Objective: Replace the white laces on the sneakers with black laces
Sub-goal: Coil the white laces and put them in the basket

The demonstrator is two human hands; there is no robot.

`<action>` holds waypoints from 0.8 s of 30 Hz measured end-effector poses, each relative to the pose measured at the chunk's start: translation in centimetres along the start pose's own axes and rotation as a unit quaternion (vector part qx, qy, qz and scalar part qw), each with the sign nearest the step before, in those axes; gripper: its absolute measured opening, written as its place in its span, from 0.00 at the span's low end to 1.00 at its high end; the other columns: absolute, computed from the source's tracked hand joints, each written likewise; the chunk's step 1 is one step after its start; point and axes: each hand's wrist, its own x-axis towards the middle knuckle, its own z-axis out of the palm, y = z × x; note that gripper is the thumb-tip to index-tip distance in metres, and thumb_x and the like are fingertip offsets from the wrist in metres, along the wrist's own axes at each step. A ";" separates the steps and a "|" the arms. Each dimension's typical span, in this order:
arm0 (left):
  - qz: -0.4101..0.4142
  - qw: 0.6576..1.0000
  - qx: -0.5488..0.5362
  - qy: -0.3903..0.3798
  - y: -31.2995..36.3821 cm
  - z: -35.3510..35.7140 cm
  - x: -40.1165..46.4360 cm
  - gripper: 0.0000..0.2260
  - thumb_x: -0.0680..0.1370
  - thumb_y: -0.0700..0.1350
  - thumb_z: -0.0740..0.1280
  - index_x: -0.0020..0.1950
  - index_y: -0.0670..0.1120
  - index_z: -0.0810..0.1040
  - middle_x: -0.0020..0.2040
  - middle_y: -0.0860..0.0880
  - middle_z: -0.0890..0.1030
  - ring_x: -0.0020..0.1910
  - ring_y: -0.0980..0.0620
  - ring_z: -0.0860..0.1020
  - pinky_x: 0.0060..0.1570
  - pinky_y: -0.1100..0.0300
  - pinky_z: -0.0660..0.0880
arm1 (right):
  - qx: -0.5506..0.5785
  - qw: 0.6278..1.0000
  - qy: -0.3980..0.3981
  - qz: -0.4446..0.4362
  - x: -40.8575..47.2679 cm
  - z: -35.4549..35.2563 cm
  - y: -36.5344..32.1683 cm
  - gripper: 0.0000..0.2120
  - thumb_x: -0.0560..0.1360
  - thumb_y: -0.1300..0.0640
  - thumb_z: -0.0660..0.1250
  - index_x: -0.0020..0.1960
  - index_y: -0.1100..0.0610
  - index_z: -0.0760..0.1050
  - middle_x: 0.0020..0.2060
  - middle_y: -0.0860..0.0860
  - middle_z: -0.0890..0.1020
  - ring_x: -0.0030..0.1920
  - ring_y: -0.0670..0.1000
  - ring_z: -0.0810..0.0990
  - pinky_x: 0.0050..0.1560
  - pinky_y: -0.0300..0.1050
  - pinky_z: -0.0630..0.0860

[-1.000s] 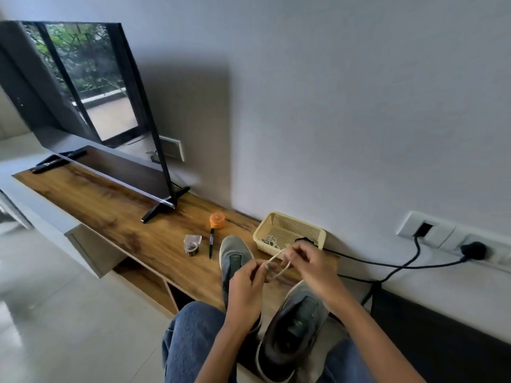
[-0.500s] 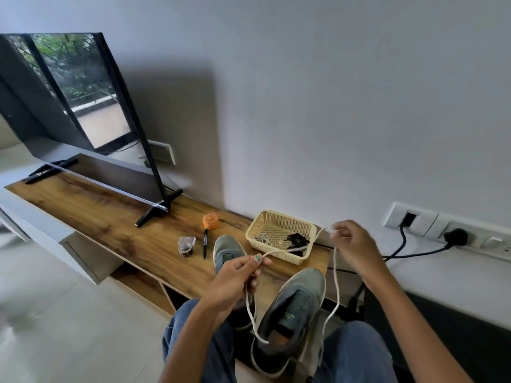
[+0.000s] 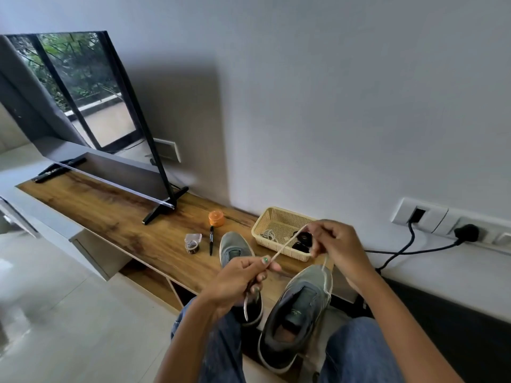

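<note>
since half a second ago the right hand (image 3: 336, 246) has come back in from the far right toward the basket, and the white lace (image 3: 287, 246) between the hands now runs short and taut instead of drooping in a long loop. the left hand (image 3: 237, 277) sits at about 7 o'clock from the right hand, its fingers (image 3: 266, 265) clenched around the lower part of the lace, with a tail hanging down from under the palm. the right hand's fingers are pinching the upper part of the lace, and another stretch drops from that hand to the toe of the right sneaker (image 3: 300, 310). both grey sneakers stand on the wooden surface (image 3: 110, 217) with toes toward the wall; the left sneaker (image 3: 235, 250) lies just beside the other, at its 10 o'clock, partly hidden by the left hand. at 12 o'clock from the sneakers sits a cream basket (image 3: 269, 217) holding a pale coil and the black laces (image 3: 302, 241). at 9 o'clock from the left sneaker lie a black pen (image 3: 211, 240), a tape roll (image 3: 192, 244) and, further back, an orange jar (image 3: 216, 218). a television (image 3: 83, 106) stands at the surface's far left.
</note>
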 end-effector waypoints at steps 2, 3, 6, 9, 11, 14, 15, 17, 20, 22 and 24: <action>-0.013 0.999 -0.020 -0.047 -0.6 -0.4 -0.4 0.12 0.79 0.48 0.61 0.50 0.42 0.80 0.30 0.53 0.69 0.26 0.59 0.65 0.26 0.69 0.59 | 0.005 0.997 0.078 -0.011 0.5 -0.8 0.3 0.09 0.79 0.60 0.62 0.46 0.59 0.80 0.25 0.51 0.75 0.27 0.49 0.75 0.36 0.44 0.76; -0.020 0.997 -0.040 -0.065 -0.9 -0.5 -0.6 0.12 0.79 0.48 0.62 0.50 0.42 0.80 0.31 0.53 0.69 0.26 0.59 0.65 0.26 0.69 0.60 | -0.005 0.994 0.109 -0.012 0.8 -1.2 0.4 0.09 0.80 0.60 0.62 0.46 0.59 0.80 0.25 0.51 0.75 0.26 0.48 0.74 0.35 0.43 0.75; -0.033 0.987 -0.110 -0.113 -1.3 -0.6 -1.1 0.11 0.80 0.45 0.61 0.48 0.42 0.80 0.31 0.52 0.69 0.25 0.60 0.65 0.24 0.70 0.60 | -0.048 0.983 0.178 -0.006 1.4 -1.8 1.3 0.11 0.80 0.59 0.61 0.45 0.59 0.81 0.24 0.50 0.74 0.24 0.45 0.73 0.33 0.41 0.74; -0.013 0.971 -0.163 -0.176 -1.1 -0.6 -1.3 0.09 0.80 0.45 0.63 0.47 0.44 0.81 0.32 0.52 0.69 0.25 0.60 0.65 0.25 0.69 0.60 | -0.115 0.975 0.192 0.000 1.2 -2.4 2.4 0.11 0.80 0.59 0.61 0.43 0.56 0.79 0.25 0.51 0.76 0.25 0.46 0.74 0.33 0.39 0.73; 0.011 0.961 -0.197 -0.192 -0.4 -0.4 -1.4 0.06 0.78 0.46 0.67 0.48 0.45 0.81 0.33 0.52 0.71 0.26 0.60 0.68 0.26 0.69 0.63 | -0.183 0.971 0.150 0.019 1.1 -2.6 3.0 0.11 0.80 0.60 0.61 0.43 0.54 0.79 0.25 0.49 0.76 0.27 0.47 0.75 0.36 0.43 0.74; 0.043 0.948 -0.299 -0.101 1.0 0.5 -1.0 0.08 0.77 0.41 0.66 0.54 0.40 0.80 0.40 0.46 0.81 0.34 0.54 0.80 0.34 0.65 0.79 | -0.387 0.917 -0.055 0.081 0.6 -2.1 3.5 0.12 0.79 0.61 0.61 0.44 0.62 0.81 0.26 0.49 0.78 0.29 0.48 0.77 0.39 0.45 0.73; 0.061 0.941 -0.328 -0.055 1.1 0.7 -0.6 0.11 0.77 0.38 0.63 0.57 0.38 0.78 0.46 0.42 0.83 0.40 0.51 0.83 0.41 0.61 0.82 | -0.436 0.884 -0.140 0.096 0.1 -1.6 3.6 0.11 0.78 0.61 0.61 0.45 0.65 0.81 0.27 0.51 0.78 0.30 0.51 0.77 0.39 0.45 0.73; 0.098 0.936 -0.337 0.009 1.1 1.2 0.6 0.13 0.79 0.34 0.58 0.60 0.36 0.76 0.56 0.39 0.82 0.52 0.47 0.83 0.53 0.56 0.80 | -0.445 0.837 -0.289 0.137 -1.4 0.0 3.1 0.08 0.77 0.61 0.64 0.47 0.64 0.80 0.27 0.49 0.75 0.27 0.47 0.74 0.38 0.42 0.73; 0.127 0.963 -0.227 0.073 0.1 1.8 2.1 0.12 0.80 0.32 0.58 0.60 0.38 0.77 0.57 0.42 0.82 0.59 0.49 0.80 0.56 0.60 0.78 | -0.408 0.791 -0.436 0.133 -3.5 2.7 1.7 0.05 0.77 0.59 0.65 0.47 0.58 0.80 0.32 0.50 0.78 0.33 0.46 0.76 0.40 0.39 0.72; 0.145 0.980 -0.094 0.102 -1.1 2.1 2.6 0.13 0.80 0.31 0.59 0.58 0.42 0.79 0.56 0.46 0.83 0.60 0.51 0.80 0.54 0.65 0.77 | -0.390 0.792 -0.462 0.083 -3.9 3.6 0.3 0.08 0.78 0.56 0.64 0.48 0.58 0.80 0.39 0.53 0.81 0.39 0.49 0.77 0.41 0.41 0.71; 0.154 0.983 0.032 0.092 -2.1 1.9 2.7 0.15 0.80 0.30 0.59 0.56 0.46 0.80 0.54 0.48 0.84 0.58 0.53 0.80 0.51 0.67 0.75 | -0.361 0.832 -0.420 0.040 -3.9 3.4 -1.7 0.10 0.79 0.54 0.62 0.48 0.56 0.80 0.41 0.49 0.81 0.39 0.45 0.77 0.43 0.41 0.72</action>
